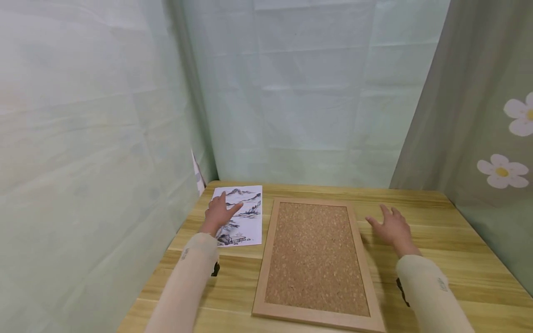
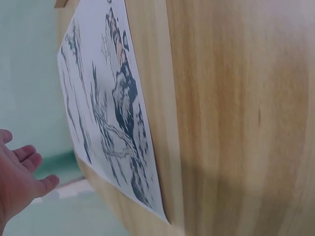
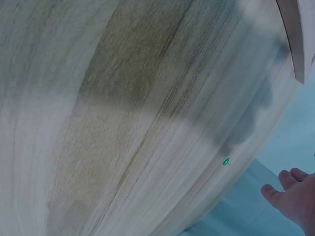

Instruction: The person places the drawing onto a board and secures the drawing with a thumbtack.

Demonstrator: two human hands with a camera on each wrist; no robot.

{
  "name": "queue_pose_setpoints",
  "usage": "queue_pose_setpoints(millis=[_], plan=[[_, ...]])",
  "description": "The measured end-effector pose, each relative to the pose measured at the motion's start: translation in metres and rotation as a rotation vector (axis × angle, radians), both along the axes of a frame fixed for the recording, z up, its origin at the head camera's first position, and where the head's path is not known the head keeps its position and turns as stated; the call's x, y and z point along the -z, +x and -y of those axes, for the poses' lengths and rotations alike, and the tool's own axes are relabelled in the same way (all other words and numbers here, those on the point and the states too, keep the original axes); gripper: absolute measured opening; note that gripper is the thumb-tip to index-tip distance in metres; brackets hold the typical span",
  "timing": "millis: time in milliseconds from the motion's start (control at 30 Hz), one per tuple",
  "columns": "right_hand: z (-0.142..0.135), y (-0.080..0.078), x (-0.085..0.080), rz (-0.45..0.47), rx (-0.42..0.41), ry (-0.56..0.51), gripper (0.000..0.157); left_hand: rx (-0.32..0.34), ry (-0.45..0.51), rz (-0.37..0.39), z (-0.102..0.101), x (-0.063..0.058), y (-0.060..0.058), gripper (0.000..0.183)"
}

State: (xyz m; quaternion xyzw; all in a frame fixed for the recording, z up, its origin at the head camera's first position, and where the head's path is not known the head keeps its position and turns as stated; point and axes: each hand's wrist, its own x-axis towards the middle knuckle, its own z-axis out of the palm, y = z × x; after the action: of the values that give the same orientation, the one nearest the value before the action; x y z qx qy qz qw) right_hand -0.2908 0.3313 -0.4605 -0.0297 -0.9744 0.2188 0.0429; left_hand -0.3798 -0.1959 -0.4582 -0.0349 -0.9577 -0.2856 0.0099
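A sheet of paper with an ink landscape (image 1: 250,229) lies at the back left of the table. My left hand (image 1: 218,213) is over its left side, fingers spread and holding nothing; the left wrist view shows the hand (image 2: 22,179) raised above the table beside the sheet. Right of the paper lies a cork board (image 1: 316,259) in a pale wooden frame. Beyond the board's right edge, my right hand (image 1: 391,229) hovers with fingers apart, nothing in it. A small green push pin (image 3: 226,161) rests on the table near that hand in the right wrist view.
The wooden table (image 1: 454,249) reaches back to a pale green curtain (image 1: 308,101). More fabric hangs along the left side, and a curtain with white flowers (image 1: 502,172) borders the right.
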Motion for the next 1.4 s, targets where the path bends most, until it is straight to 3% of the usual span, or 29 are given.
queue_pose_setpoints(millis=[433,767,1067,1400], plan=[[-0.006,0.004,-0.003,0.009,0.042,-0.138,0.088,-0.114,0.203,0.038,0.026,0.004,0.008,0.096],[-0.016,0.006,-0.005,-0.056,0.07,-0.235,0.086,-0.196,0.315,0.04,0.047,0.018,0.01,0.088],[-0.027,0.012,-0.01,-0.017,0.152,-0.337,0.08,-0.243,0.385,0.065,0.058,0.031,0.012,0.09],[-0.038,0.016,-0.009,0.025,0.241,-0.477,0.081,-0.271,0.399,0.119,0.063,0.039,0.016,0.083]])
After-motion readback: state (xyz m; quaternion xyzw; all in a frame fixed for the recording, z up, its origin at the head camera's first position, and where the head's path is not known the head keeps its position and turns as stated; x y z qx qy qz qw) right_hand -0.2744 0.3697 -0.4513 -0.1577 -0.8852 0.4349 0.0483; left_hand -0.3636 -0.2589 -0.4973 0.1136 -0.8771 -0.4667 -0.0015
